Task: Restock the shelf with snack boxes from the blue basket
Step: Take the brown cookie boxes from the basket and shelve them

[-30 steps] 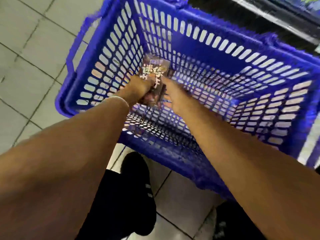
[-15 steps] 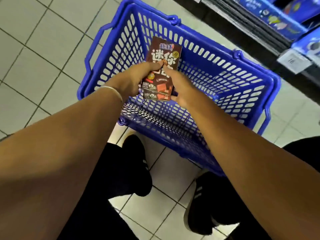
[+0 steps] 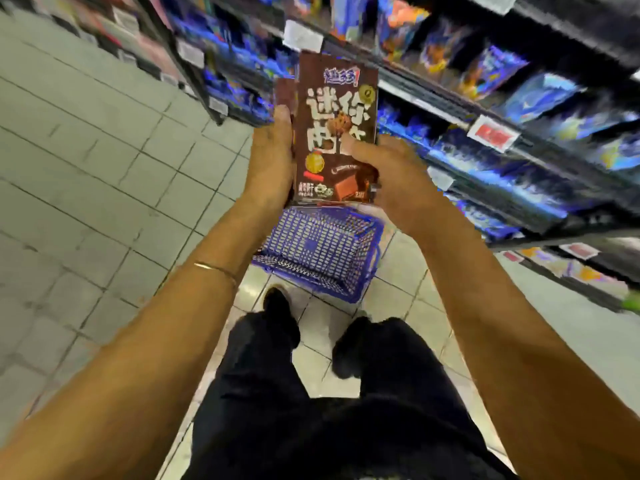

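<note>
A stack of brown snack boxes (image 3: 334,133) with white lettering is held upright in front of me, high above the blue basket (image 3: 318,251). My left hand (image 3: 272,161) grips the stack's left side, and a second box edge shows behind the front one. My right hand (image 3: 384,174) holds the right side, thumb pressed on the front face. The basket stands on the tiled floor below my hands, and no boxes show in the part of it I can see. The shelf (image 3: 485,109) runs along the right, blurred.
Shelf rows on the right carry blue and orange packs with white and red price tags (image 3: 491,136). Another shelf unit (image 3: 194,60) stands at the far end of the aisle. Grey floor tiles (image 3: 86,168) spread to the left. My dark trousers and shoes are below.
Both hands have lifted the snack boxes out of the basket and up to chest height. My view has risen from the basket to the aisle and shelf.
</note>
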A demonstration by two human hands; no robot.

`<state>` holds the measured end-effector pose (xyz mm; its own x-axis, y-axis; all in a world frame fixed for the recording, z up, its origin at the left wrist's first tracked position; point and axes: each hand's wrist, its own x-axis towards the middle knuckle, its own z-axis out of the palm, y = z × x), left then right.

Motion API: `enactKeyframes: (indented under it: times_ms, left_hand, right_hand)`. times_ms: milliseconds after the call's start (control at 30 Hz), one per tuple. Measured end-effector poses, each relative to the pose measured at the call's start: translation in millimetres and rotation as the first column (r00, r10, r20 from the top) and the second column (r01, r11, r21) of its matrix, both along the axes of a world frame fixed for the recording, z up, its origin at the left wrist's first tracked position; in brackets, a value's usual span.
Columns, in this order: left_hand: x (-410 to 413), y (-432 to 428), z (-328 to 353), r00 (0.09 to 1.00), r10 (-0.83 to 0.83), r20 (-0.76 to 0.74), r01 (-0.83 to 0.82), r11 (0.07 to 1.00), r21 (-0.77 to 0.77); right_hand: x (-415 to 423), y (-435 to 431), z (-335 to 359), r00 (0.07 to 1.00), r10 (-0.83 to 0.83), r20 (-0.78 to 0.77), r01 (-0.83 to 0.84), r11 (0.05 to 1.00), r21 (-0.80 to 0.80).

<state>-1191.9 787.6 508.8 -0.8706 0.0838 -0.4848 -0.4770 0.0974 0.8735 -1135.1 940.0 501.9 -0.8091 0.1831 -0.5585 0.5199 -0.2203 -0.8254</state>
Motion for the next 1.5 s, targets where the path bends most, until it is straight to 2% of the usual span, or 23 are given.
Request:
enactKeyframes:
  times_ms: [100,200,300,533,600,700,800,1033,1167,1233,1333,1400,1500]
  left_hand:
    - [5.6,31.8,78.9,0.985,-0.073,-0.159,0.050,0.988,-0.147]
    - [9.3,67.9,132.9,0.975,-0.076,-0.211,0.054,0.993,-0.107]
    - [20.3,99.4,183.4,0.938,-0.153,-0.310,0.117,0.985,-0.130]
    - [51.5,161.0,267.8,0.868,-0.137,-0.478,0.208,0.973,0.099]
    - [54.1,173.0,284.9,0.845,-0.161,-0.510,0.254,0.960,0.118]
    - [50.6,191.1,316.2,0.787,-0.242,-0.567,0.397,0.903,0.165]
    - [44.8,205.8,353.6,0.740,-0.250,-0.624,0.460,0.865,0.199]
    - [37.8,245.5,416.2,0.653,-0.325,-0.684,0.634,0.729,0.260]
    - [37.9,271.1,449.8,0.589,-0.316,-0.744,0.699,0.661,0.273]
    - [34.9,285.9,465.0,0.562,-0.303,-0.769,0.702,0.667,0.250]
    - [26.4,306.7,480.2,0.574,-0.286,-0.768,0.684,0.683,0.256]
    - [19.4,317.5,485.4,0.568,-0.288,-0.771,0.671,0.704,0.232]
    - [10.4,332.3,491.0,0.539,-0.274,-0.796,0.649,0.738,0.186]
  right_hand:
    - [13.8,24.9,77.8,0.991,-0.050,-0.123,0.051,0.999,0.005]
    - [24.5,56.9,136.6,0.968,-0.083,-0.238,0.102,0.993,0.066]
    - [41.8,85.6,182.9,0.935,-0.118,-0.334,0.155,0.984,0.087]
    - [82.3,133.7,269.1,0.837,-0.180,-0.516,0.295,0.944,0.150]
    - [90.5,143.8,291.0,0.801,-0.209,-0.561,0.353,0.922,0.160]
    - [100.8,157.1,323.6,0.730,-0.262,-0.631,0.436,0.890,0.136]
    - [106.1,164.7,354.8,0.681,-0.268,-0.681,0.482,0.865,0.142]
    - [110.1,183.9,412.0,0.549,-0.343,-0.762,0.670,0.726,0.156]
    - [117.5,203.3,443.5,0.508,-0.311,-0.803,0.711,0.678,0.187]
    - [119.2,216.5,459.6,0.500,-0.288,-0.817,0.703,0.686,0.188]
    - [121.8,243.1,477.4,0.498,-0.257,-0.828,0.713,0.665,0.223]
    - [125.3,266.9,483.3,0.473,-0.277,-0.837,0.763,0.604,0.231]
    - [129.2,310.4,485.6,0.421,-0.333,-0.844,0.852,0.464,0.242]
